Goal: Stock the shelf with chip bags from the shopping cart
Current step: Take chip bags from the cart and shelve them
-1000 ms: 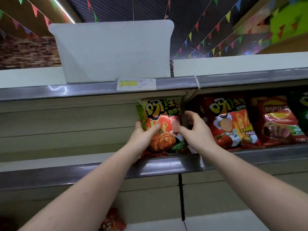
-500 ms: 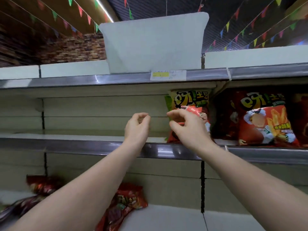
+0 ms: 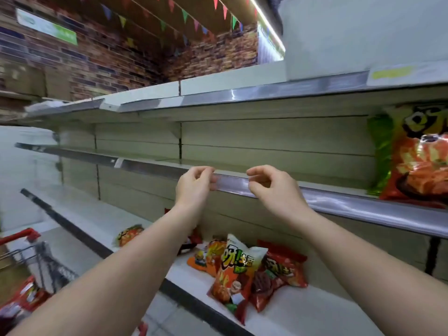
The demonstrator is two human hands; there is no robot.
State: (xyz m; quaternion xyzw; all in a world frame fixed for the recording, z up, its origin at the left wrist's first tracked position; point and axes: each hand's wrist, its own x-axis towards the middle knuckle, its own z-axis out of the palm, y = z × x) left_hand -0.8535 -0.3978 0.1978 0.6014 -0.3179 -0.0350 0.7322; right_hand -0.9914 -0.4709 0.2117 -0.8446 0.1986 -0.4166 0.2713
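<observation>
Both my hands hang in the air in front of the middle shelf (image 3: 150, 163), holding nothing. My left hand (image 3: 194, 185) and my right hand (image 3: 271, 187) have loosely curled fingers. An orange and green chip bag (image 3: 417, 156) stands upright on that shelf at the far right, well away from both hands. Several chip bags (image 3: 237, 270) lie in a loose heap on the bottom shelf below my arms. The shopping cart (image 3: 26, 258) with its red handle shows at the lower left, with red bags inside it.
The top shelf (image 3: 218, 93) carries a white box (image 3: 358, 37) at the upper right and a yellow price tag (image 3: 392, 73) on its rail. A brick wall and coloured pennants fill the upper left. The aisle floor runs along the left.
My hands let go of the chip bag on the middle shelf and drew back. My view swung left, so the stocked bags slid to the right edge and the cart came into sight.
</observation>
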